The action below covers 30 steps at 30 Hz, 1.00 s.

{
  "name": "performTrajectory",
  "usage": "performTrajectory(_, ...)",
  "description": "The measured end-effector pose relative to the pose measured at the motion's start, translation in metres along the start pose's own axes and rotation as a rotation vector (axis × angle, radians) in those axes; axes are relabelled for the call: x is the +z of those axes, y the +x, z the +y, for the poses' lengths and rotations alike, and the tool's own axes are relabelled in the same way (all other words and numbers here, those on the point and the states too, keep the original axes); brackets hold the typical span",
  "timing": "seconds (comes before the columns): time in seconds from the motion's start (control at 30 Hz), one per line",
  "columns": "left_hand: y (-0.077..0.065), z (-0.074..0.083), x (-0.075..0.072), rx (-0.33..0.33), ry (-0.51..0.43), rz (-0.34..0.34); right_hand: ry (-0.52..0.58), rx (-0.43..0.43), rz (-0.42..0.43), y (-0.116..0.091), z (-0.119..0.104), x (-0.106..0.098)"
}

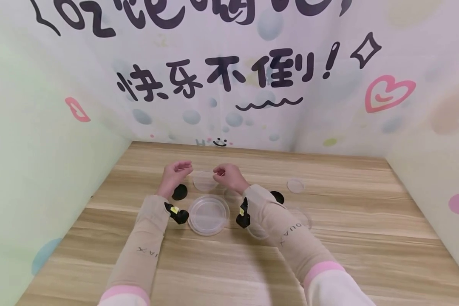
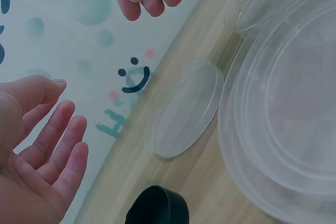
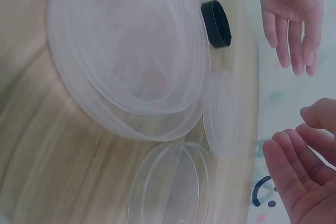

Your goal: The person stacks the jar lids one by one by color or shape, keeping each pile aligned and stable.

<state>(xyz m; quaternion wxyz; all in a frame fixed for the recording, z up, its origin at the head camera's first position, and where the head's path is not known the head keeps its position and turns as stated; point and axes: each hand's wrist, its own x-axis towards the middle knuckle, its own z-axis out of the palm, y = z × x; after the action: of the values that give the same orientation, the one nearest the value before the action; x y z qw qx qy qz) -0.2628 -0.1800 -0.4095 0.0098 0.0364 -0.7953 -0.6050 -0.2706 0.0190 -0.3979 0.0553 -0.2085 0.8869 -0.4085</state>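
Observation:
My left hand (image 1: 175,175) hovers over the table at the far side, its fingers loosely bent and holding nothing. Across from it hangs my right hand (image 1: 232,177), palm turned inward, likewise with nothing between thumb and fingers. Between and below them lies a small translucent round lid (image 2: 186,109) on the wood. Nearer the body is a wide translucent round lid or shallow container (image 1: 208,216), showing several rings. A short black cap (image 3: 216,23) sits close to my left wrist. Beside the wide piece, a clear round dish (image 3: 170,187) lies under my right hand.
Right of my right forearm are a second black round piece (image 1: 278,197) and a small clear disc (image 1: 296,185). More clear round pieces (image 1: 302,219) are partly hidden by the right sleeve. A printed cloth (image 1: 229,123) hangs along the back edge of the wooden table (image 1: 359,238).

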Motion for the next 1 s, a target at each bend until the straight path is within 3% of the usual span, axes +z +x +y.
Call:
performTrajectory(0.27,0.006,-0.007,0.003,-0.024,-0.018,0.02,0.062,0.059,0.009,0.013,0.009,0.004)
performTrajectory(0.4,0.01,-0.011,0.004,-0.016,0.004,0.026,0.084,-0.06,0.067,0.055,0.076,0.032)
performTrajectory(0.5,0.013,-0.012,0.005,-0.012,0.023,0.022,0.095,-0.07,0.075,0.079,0.112,0.047)
performTrajectory(0.63,0.014,-0.014,0.006,0.003,0.104,-0.002,0.085,0.109,0.048,0.049,0.057,0.026)
performTrajectory(0.7,0.015,-0.015,0.006,0.018,0.146,-0.017,0.08,0.126,0.065,0.036,0.039,0.02)
performTrajectory(0.73,0.015,-0.016,0.005,0.027,0.163,-0.023,0.073,0.135,0.068,0.037,0.04,0.022)
performTrajectory(0.9,0.019,-0.021,0.003,0.027,0.21,-0.046,0.032,0.026,0.103,0.081,0.117,0.059)
performTrajectory(0.97,0.025,-0.03,0.002,0.029,0.212,-0.066,0.032,0.035,0.097,0.094,0.137,0.071)
performTrajectory(1.0,0.038,-0.047,0.002,0.052,0.204,-0.074,0.007,0.029,0.121,0.099,0.143,0.076)
